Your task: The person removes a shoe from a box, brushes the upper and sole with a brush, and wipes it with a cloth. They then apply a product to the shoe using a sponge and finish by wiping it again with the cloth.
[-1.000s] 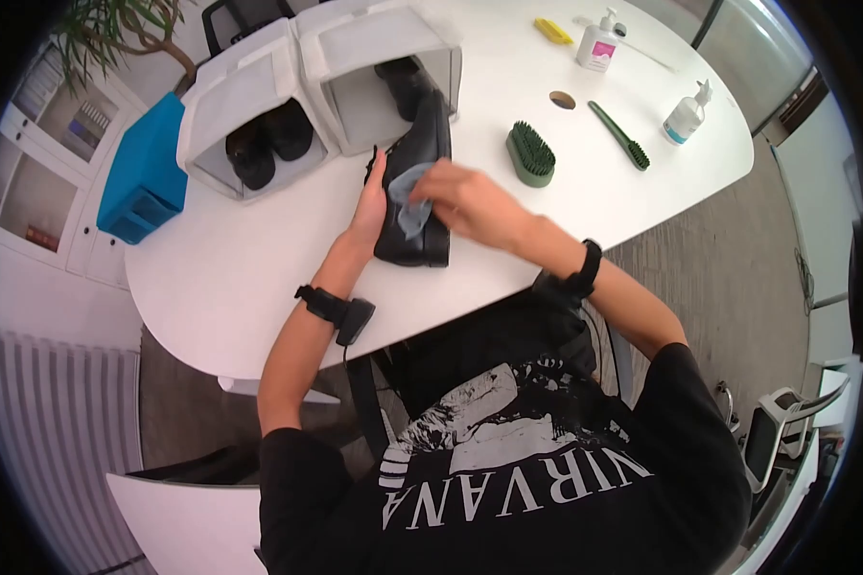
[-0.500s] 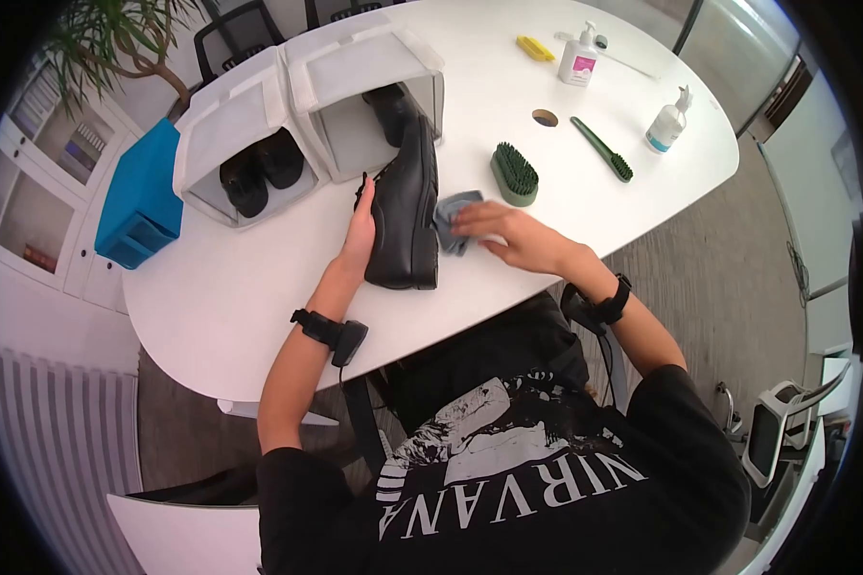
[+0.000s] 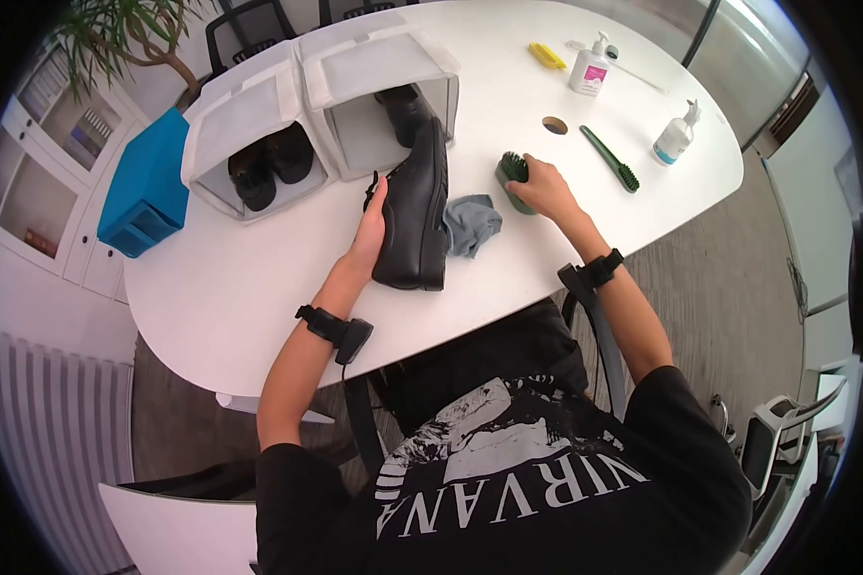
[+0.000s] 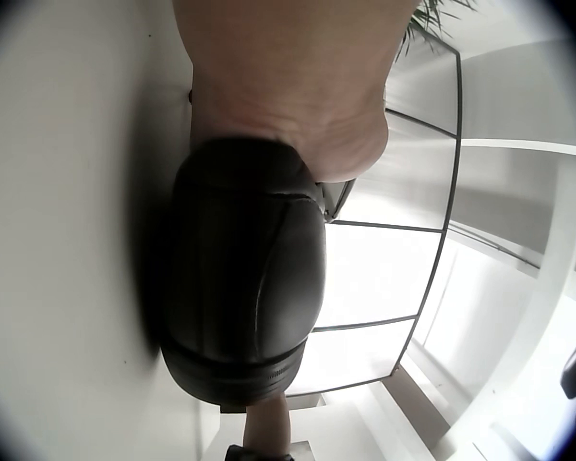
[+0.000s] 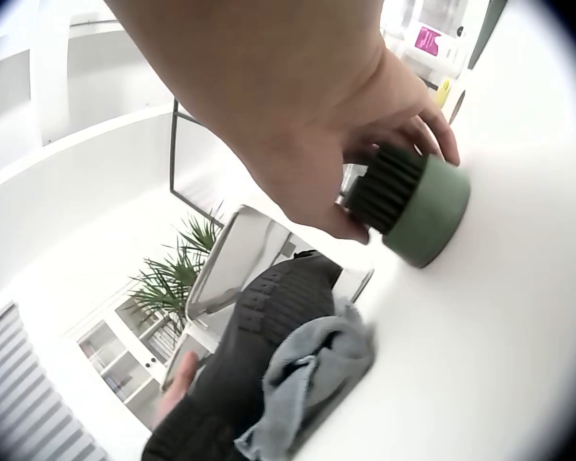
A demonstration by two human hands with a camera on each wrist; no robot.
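Observation:
A black leather shoe (image 3: pixel 412 225) lies on its side on the white table, its sole facing right. My left hand (image 3: pixel 366 230) holds it from the left, fingers along the upper; the left wrist view shows the shoe's rounded heel (image 4: pixel 245 279) beneath the palm. Against the sole side rests a crumpled grey-blue cloth (image 3: pixel 474 225), touched by neither hand. My right hand (image 3: pixel 545 189) grips a green brush (image 3: pixel 514 180) to the right of the cloth. In the right wrist view, thumb and fingers straddle the bristle side of the brush (image 5: pixel 430 206).
Two pale shoe boxes, one (image 3: pixel 244 105) with a pair of dark shoes and one (image 3: pixel 379 57) with a dark shoe, stand at the back left beside a blue box (image 3: pixel 146 182). Farther right are a long green brush (image 3: pixel 609 158), two pump bottles (image 3: pixel 590 72) and a yellow item (image 3: pixel 547 56).
My right hand has let go of the cloth beside the sole, moved up and right, and taken hold of the green brush. My left hand keeps holding the shoe.

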